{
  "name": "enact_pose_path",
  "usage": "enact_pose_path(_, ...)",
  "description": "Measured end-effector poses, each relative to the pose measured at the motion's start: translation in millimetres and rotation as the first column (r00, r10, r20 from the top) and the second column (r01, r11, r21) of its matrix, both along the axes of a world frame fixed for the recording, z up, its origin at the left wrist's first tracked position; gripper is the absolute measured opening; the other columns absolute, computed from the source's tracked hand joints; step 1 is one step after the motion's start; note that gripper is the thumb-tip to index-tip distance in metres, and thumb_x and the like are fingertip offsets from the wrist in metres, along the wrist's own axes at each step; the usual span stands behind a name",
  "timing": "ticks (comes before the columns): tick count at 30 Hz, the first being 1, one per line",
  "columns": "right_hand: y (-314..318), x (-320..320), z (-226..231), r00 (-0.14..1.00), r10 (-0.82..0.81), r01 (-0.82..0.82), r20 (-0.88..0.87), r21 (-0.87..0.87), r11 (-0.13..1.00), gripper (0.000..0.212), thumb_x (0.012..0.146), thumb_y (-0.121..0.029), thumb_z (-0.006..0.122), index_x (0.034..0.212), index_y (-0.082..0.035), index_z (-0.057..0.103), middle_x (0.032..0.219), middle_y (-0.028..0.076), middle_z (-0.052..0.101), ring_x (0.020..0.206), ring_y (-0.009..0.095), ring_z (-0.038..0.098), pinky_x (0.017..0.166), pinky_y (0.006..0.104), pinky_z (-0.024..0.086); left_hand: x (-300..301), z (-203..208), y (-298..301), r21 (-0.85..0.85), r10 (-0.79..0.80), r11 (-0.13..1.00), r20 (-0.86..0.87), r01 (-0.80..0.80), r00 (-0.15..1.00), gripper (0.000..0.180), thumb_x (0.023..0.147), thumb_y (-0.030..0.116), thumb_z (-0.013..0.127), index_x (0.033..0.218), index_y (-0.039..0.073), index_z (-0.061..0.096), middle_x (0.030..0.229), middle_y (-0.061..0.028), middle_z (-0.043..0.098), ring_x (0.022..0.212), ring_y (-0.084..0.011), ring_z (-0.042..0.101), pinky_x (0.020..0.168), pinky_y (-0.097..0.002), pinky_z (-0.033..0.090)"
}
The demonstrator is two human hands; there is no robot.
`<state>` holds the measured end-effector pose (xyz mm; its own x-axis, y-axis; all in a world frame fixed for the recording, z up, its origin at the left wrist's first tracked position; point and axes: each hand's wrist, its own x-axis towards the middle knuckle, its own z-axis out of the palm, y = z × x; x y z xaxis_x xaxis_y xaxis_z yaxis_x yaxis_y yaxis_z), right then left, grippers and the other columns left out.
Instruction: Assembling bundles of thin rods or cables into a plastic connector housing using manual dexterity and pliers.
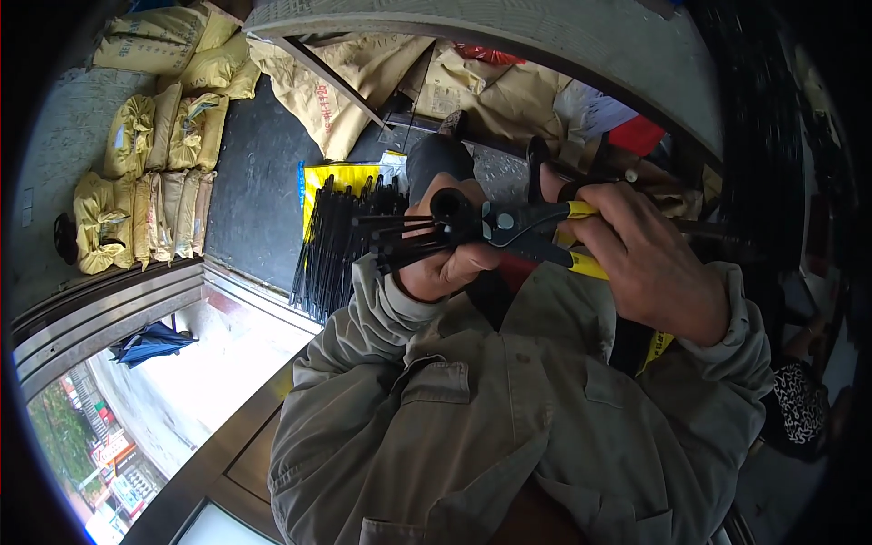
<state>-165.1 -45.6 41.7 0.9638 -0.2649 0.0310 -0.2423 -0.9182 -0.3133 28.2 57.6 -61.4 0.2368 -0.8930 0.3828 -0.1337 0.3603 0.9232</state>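
Observation:
My left hand (pixel 438 272) is closed around a black plastic piece with a round hollow end and several thin prongs (pixel 451 214), which stick out to the left. My right hand (pixel 652 259) grips the yellow-and-black handles of a pair of cutting pliers (pixel 527 227). The pliers' head meets the right side of the black piece; whether the jaws are closed on it is hidden. Just left of my left hand lies a pile of long black rods (pixel 331 236), partly on a yellow sheet (pixel 341 173).
Stacked tan sacks (pixel 150 218) line the wall at the left. Crumpled brown sacking (pixel 495 100) and a red item (pixel 636 134) lie beyond a grey table edge (pixel 545 23). Daylight enters by a doorway at lower left, where a dark blue umbrella (pixel 154 345) stands.

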Motion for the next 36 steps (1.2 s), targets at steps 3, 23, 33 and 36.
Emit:
enact_pose_path(3,-6,1,-7,0.999,0.015,-0.016,0.033,0.032,0.999,0.021,0.075,0.003,0.054,0.096,0.002,0.052,0.111,0.014,0.042,0.098,0.029,0.05,0.084,0.0379,0.041,-7,16,-7,0.02,0.082,0.997,-0.063,-0.081,0.995,0.069,0.074,0.067,0.048,0.091,0.001,0.043,0.081,-0.0075,0.053,0.066,-0.0109,0.047,0.057,-0.0235,0.036)
enact_pose_path(23,-44,7,21,0.977,0.153,-0.012,-0.148,0.677,0.736,0.02,0.084,0.0,0.046,0.103,0.0,0.043,0.088,0.004,0.055,0.073,0.009,0.056,0.067,0.0252,0.045,13,46,-18,0.065,-0.289,0.945,-0.297,0.321,0.91,0.063,0.086,0.056,0.038,0.11,-0.002,0.045,0.074,-0.0054,0.056,0.057,-0.0074,0.047,0.051,-0.0195,0.037)
enact_pose_path(33,-45,4,-1,0.999,0.04,-0.037,-0.011,0.21,0.977,0.029,0.073,-0.005,0.06,0.093,-0.002,0.039,0.089,0.013,0.047,0.083,0.03,0.053,0.066,0.0379,0.041,-2,22,-37,0.099,-0.071,0.989,-0.361,0.114,0.93,0.05,0.089,0.042,0.044,0.116,-0.001,0.045,0.069,-0.0041,0.058,0.054,-0.0064,0.049,0.05,-0.0192,0.039)
enact_pose_path(36,-72,4,-16,0.955,-0.162,0.212,0.248,-0.191,0.958,0.032,0.075,-0.017,0.061,0.095,-0.004,0.04,0.091,0.011,0.047,0.086,0.027,0.052,0.068,0.0384,0.041,-6,8,-49,0.063,0.133,0.991,-0.348,-0.119,0.928,0.043,0.089,0.035,0.047,0.112,-0.002,0.046,0.068,-0.0056,0.058,0.058,-0.009,0.051,0.055,-0.0216,0.042)
